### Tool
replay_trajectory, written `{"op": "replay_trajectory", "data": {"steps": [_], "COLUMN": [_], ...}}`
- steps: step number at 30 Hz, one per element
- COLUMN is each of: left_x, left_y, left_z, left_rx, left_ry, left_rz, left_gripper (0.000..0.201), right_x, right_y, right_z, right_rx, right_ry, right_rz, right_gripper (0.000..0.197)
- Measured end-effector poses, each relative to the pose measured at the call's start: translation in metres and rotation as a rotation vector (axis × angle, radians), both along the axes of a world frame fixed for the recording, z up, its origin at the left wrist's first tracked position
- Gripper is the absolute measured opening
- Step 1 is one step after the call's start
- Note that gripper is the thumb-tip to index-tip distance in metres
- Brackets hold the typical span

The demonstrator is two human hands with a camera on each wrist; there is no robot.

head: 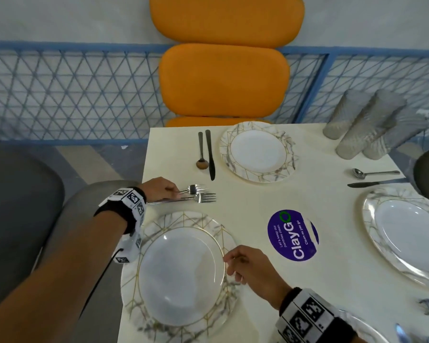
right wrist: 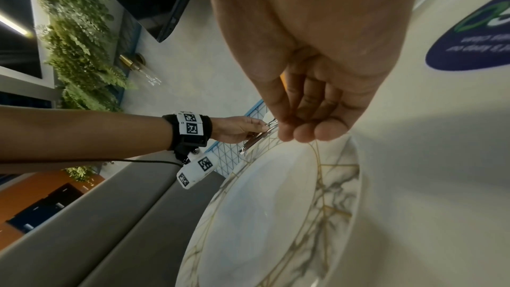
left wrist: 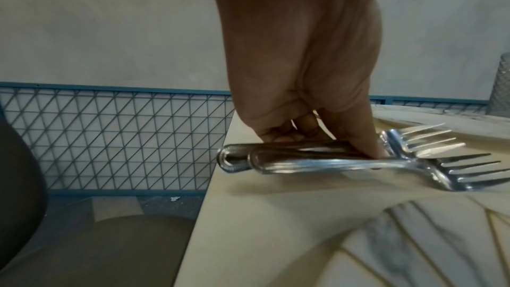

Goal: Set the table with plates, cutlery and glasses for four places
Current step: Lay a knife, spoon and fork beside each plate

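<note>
On the cream square tabletop (head: 270,194), the left hand (head: 159,189) has its grip clamped on the handles of two shiny silver metal forks (head: 198,194), thumb and curled fingers pinching them together near the left edge, tines pointing right and lying just beyond the near round white plate with grey marbling and gold lines (head: 181,276). The right hand (head: 248,268) hovers over that plate's right rim, fingers loosely curled with the grip holding nothing. A second marbled plate (head: 258,152) sits at the far side with a dark spoon (head: 201,151) and dark knife (head: 210,154) to its left. A third plate (head: 406,233) lies at the right, a silver spoon (head: 374,173) and knife (head: 377,183) beyond it. Three clear textured glasses (head: 367,125) cluster at the far right corner. A round purple sticker (head: 292,235) marks the middle.
</note>
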State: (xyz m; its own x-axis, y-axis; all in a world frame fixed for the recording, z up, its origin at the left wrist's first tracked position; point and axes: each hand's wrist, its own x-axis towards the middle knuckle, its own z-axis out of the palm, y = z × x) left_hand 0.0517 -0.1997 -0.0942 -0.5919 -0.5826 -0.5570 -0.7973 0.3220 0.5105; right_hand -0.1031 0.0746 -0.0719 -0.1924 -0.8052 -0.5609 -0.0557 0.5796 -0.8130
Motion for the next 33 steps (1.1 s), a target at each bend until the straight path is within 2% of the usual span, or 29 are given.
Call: {"op": "replay_trajectory", "data": {"steps": [5, 12, 17, 20, 24, 26, 29, 33], "left_x": [0.002, 0.001, -0.002, -0.014, -0.056, -0.080, -0.113, -0.156], "left_y": [0.006, 0.008, 0.017, 0.043, 0.099, 0.119, 0.140, 0.169], "left_z": [-0.013, -0.019, 0.003, 0.026, 0.051, 0.059, 0.062, 0.055], "left_rx": [-0.058, -0.106, -0.237, -0.284, -0.157, -0.069, 0.038, 0.198], "left_ry": [0.055, 0.117, 0.259, 0.360, 0.540, 0.612, 0.677, 0.788], "left_rz": [0.057, 0.107, 0.234, 0.271, 0.378, 0.449, 0.557, 0.755], "left_gripper": [0.021, 0.022, 0.023, 0.023, 0.018, 0.017, 0.024, 0.018], "right_x": [0.001, 0.001, -0.002, -0.002, -0.006, -0.017, -0.044, -0.098], "right_y": [0.002, 0.006, 0.007, 0.001, -0.005, -0.004, 0.004, 0.018], "right_z": [-0.005, -0.006, -0.004, 0.000, 0.010, 0.009, 0.008, 0.008], "right_rx": [-0.003, -0.008, -0.016, -0.039, -0.136, -0.168, -0.176, -0.206], "right_ry": [-0.001, 0.049, 0.117, 0.115, 0.142, 0.223, 0.229, 0.157], "right_rz": [0.013, 0.047, 0.075, 0.089, 0.097, 0.068, -0.059, -0.265], "right_gripper": [0.022, 0.025, 0.026, 0.026, 0.008, 0.023, 0.032, 0.016]}}
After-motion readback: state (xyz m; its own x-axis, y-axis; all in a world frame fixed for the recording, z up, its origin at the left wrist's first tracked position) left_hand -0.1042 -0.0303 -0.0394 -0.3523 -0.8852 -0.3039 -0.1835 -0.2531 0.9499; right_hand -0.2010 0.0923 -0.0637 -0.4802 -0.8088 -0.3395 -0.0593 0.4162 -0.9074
